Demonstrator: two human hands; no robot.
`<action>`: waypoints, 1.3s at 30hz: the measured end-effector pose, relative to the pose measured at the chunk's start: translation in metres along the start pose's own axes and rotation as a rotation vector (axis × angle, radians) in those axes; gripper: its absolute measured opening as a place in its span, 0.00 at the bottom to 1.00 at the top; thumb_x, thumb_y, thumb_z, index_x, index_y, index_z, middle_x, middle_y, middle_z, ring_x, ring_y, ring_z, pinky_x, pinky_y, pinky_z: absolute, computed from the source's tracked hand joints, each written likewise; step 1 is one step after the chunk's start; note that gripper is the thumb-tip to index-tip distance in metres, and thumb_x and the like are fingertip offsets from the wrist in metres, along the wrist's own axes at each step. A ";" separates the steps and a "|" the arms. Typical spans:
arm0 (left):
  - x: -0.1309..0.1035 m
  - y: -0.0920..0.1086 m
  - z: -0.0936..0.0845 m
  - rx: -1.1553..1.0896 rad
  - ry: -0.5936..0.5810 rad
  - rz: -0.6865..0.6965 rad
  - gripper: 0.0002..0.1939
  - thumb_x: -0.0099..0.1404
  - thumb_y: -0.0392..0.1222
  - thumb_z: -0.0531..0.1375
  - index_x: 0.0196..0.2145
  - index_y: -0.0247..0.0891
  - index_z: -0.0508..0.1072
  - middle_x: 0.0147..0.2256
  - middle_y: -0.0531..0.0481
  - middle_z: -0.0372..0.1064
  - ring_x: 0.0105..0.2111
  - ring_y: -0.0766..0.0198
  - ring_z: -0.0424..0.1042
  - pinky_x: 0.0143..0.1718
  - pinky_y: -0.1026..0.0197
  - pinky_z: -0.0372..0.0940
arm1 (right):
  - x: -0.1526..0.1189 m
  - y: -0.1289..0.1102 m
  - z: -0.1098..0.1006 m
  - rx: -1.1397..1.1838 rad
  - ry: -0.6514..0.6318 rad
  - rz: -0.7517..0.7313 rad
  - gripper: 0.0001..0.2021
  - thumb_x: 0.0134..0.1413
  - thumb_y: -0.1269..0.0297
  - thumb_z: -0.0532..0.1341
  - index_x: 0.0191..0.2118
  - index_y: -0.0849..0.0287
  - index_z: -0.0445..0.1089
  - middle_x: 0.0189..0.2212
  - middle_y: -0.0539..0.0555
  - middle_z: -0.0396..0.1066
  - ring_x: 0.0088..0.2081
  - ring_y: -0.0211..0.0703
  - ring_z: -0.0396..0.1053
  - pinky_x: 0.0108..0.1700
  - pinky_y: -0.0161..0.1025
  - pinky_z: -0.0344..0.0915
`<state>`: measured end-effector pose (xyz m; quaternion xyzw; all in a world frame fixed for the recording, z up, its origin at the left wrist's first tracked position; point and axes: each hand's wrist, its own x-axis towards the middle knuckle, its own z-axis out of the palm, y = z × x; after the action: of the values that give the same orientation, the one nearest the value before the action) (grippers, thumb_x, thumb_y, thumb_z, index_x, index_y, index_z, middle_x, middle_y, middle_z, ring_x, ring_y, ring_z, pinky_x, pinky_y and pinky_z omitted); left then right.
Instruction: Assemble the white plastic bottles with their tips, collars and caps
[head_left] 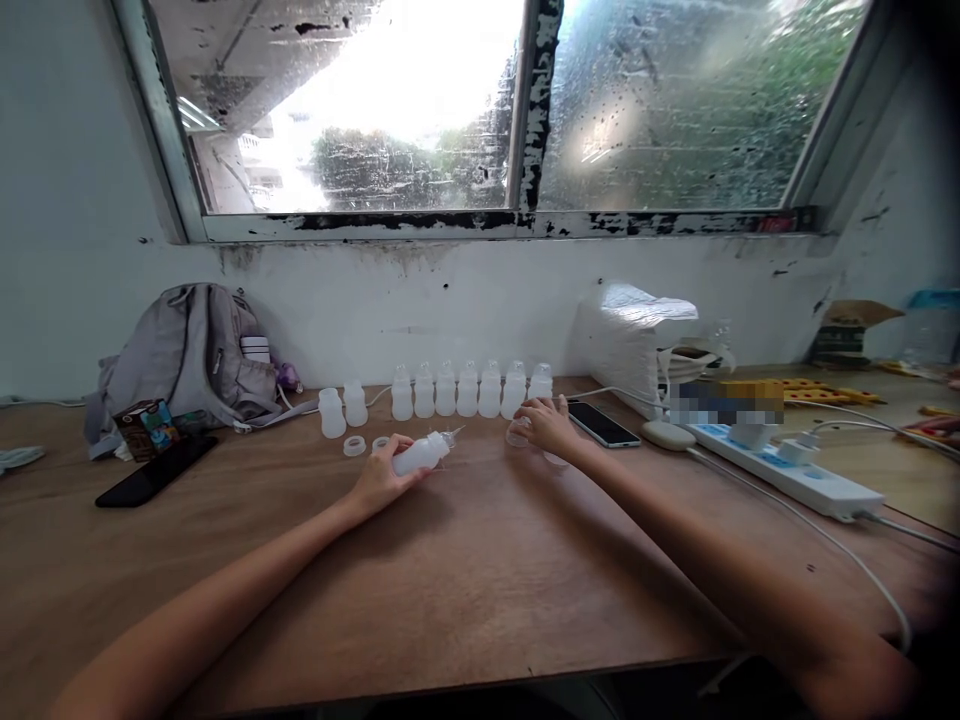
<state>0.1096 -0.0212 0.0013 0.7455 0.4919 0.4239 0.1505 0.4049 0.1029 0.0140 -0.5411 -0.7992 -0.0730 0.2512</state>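
Note:
My left hand (386, 478) is wrapped round a translucent white bottle (417, 455), which lies tilted with its thin clear tip pointing right. Farther right, my right hand (546, 425) has its fingers on a clear cap (517, 434) at the tabletop. Another clear piece (556, 459) lies partly under my right wrist. Behind my hands stands a row of several capped bottles (468, 390). To the left of that row are two bottles without clear caps (332, 414). A white ring (354, 446) lies in front of them, and a second ring (381, 443) is beside my left hand.
On the left are a grey backpack (191, 350), a small box (142, 428) and a black phone (157, 472). At right, another phone (604, 424), a round white device (667, 435) and a power strip (795, 470) with cables. The table edge (480, 690) is near me.

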 end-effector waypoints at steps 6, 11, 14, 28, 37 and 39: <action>-0.008 0.006 -0.004 0.003 0.033 0.035 0.18 0.52 0.50 0.59 0.38 0.38 0.65 0.36 0.49 0.67 0.35 0.61 0.67 0.35 0.61 0.61 | -0.020 -0.046 -0.014 0.881 -0.010 0.000 0.19 0.45 0.53 0.58 0.43 0.57 0.66 0.32 0.54 0.69 0.33 0.43 0.66 0.38 0.43 0.62; -0.011 0.005 -0.005 0.023 0.011 0.078 0.19 0.51 0.49 0.60 0.39 0.39 0.66 0.36 0.48 0.68 0.34 0.61 0.67 0.34 0.61 0.61 | -0.047 -0.074 -0.015 1.216 -0.050 0.003 0.20 0.44 0.57 0.60 0.45 0.56 0.64 0.40 0.54 0.68 0.40 0.42 0.65 0.45 0.42 0.61; -0.011 0.005 -0.005 0.038 0.005 0.095 0.19 0.51 0.50 0.60 0.39 0.39 0.67 0.36 0.48 0.68 0.34 0.60 0.67 0.34 0.61 0.61 | -0.057 -0.079 -0.014 1.225 -0.105 -0.029 0.19 0.45 0.58 0.60 0.45 0.55 0.64 0.45 0.55 0.65 0.43 0.44 0.64 0.46 0.43 0.61; -0.017 0.002 -0.002 0.087 -0.140 0.201 0.23 0.48 0.50 0.61 0.43 0.42 0.65 0.42 0.48 0.67 0.42 0.59 0.66 0.44 0.59 0.60 | -0.076 -0.098 -0.015 0.955 -0.161 0.038 0.19 0.47 0.49 0.55 0.20 0.61 0.64 0.14 0.50 0.64 0.16 0.36 0.62 0.19 0.33 0.59; -0.019 0.003 -0.003 0.094 -0.170 0.215 0.23 0.49 0.49 0.61 0.43 0.42 0.65 0.43 0.48 0.67 0.42 0.58 0.66 0.45 0.58 0.60 | -0.082 -0.104 -0.017 0.820 -0.067 0.086 0.24 0.48 0.45 0.51 0.12 0.58 0.58 0.09 0.47 0.58 0.11 0.34 0.55 0.17 0.33 0.50; -0.019 0.003 -0.002 0.098 -0.175 0.217 0.23 0.49 0.50 0.61 0.43 0.42 0.65 0.43 0.48 0.67 0.42 0.58 0.66 0.45 0.58 0.60 | -0.081 -0.103 -0.013 0.786 -0.069 0.103 0.26 0.49 0.44 0.49 0.11 0.58 0.57 0.08 0.47 0.56 0.12 0.34 0.54 0.18 0.34 0.49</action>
<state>0.1067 -0.0391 -0.0047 0.8348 0.4136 0.3465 0.1094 0.3393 -0.0112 0.0023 -0.4454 -0.7459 0.2693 0.4156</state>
